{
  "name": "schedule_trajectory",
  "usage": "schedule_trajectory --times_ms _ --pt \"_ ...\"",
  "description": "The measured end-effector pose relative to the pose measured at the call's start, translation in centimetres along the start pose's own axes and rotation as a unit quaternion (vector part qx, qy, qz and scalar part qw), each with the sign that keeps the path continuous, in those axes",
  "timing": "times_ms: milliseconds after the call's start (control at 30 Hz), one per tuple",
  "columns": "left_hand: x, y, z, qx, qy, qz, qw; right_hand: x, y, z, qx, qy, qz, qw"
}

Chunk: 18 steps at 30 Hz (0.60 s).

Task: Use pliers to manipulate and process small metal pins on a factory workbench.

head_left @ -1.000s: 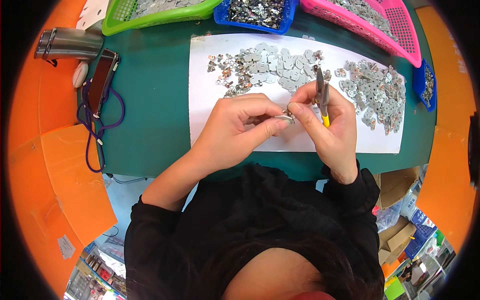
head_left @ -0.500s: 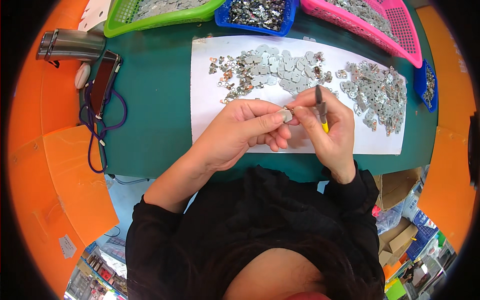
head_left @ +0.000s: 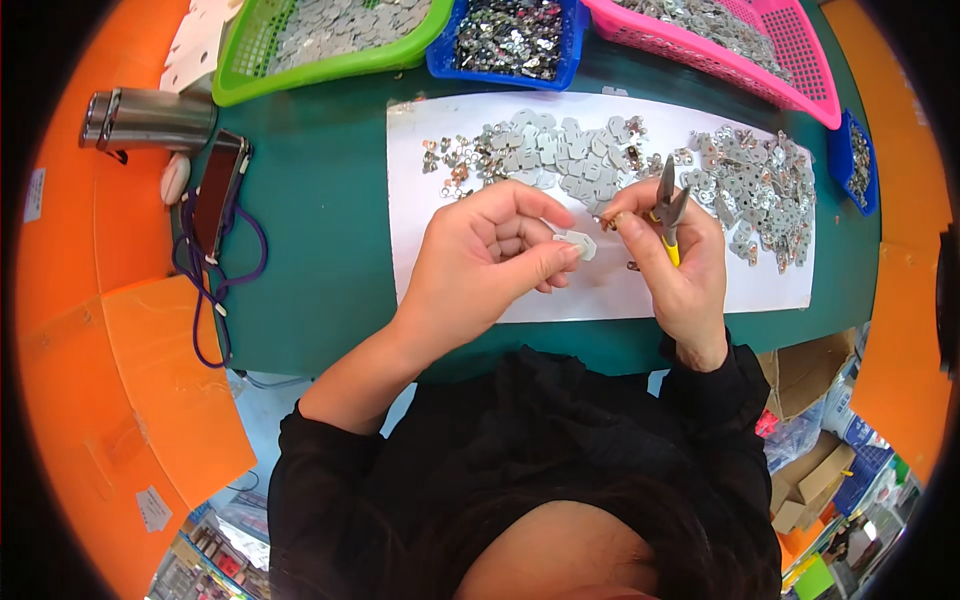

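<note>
My left hand point(head_left: 490, 255) is closed, pinching a small flat grey metal plate point(head_left: 578, 244) between thumb and fingers. Just to its right, my right hand point(head_left: 685, 265) holds a pair of pliers point(head_left: 670, 205) with yellow grips against the palm, jaws pointing up and slightly parted. Thumb and forefinger of that hand also pinch a small coppery metal clip point(head_left: 610, 222), apart from the plate. Beyond the hands, a pile of grey plates point(head_left: 570, 150) lies on a white sheet point(head_left: 430, 260), with loose small clips point(head_left: 455, 172) at its left and a heap of plates with fittings point(head_left: 765, 190) at its right.
Along the back stand a green basket point(head_left: 330, 80), a blue tray point(head_left: 505, 82) and a pink basket point(head_left: 740, 85), all holding metal parts. A smaller blue tray point(head_left: 850, 160) sits far right. A steel flask point(head_left: 160, 118) and a phone point(head_left: 218, 190) with a purple cord are left.
My hands have moved apart, the coppery clip now separate from the plate. The pliers' jaws, closed before, are now parted. The whole view has shifted slightly.
</note>
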State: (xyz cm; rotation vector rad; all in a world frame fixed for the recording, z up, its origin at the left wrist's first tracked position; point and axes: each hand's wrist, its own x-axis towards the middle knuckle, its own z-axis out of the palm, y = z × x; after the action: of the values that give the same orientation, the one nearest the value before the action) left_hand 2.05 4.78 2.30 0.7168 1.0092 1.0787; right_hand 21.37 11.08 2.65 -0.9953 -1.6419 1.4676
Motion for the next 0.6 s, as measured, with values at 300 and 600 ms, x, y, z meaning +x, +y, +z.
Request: schedule_trajectory --times_ms 300,600 --pt "-0.1 -2.1 -1.0 0.009 0.026 0.096 0.995 -0.2 0.7 1.0 -0.033 -0.036 -0.040 0.998" --pt "0.1 -1.6 -0.4 -0.138 0.052 -0.015 0.989 0.2 1.0 1.2 -0.091 -0.011 -0.036 0.995"
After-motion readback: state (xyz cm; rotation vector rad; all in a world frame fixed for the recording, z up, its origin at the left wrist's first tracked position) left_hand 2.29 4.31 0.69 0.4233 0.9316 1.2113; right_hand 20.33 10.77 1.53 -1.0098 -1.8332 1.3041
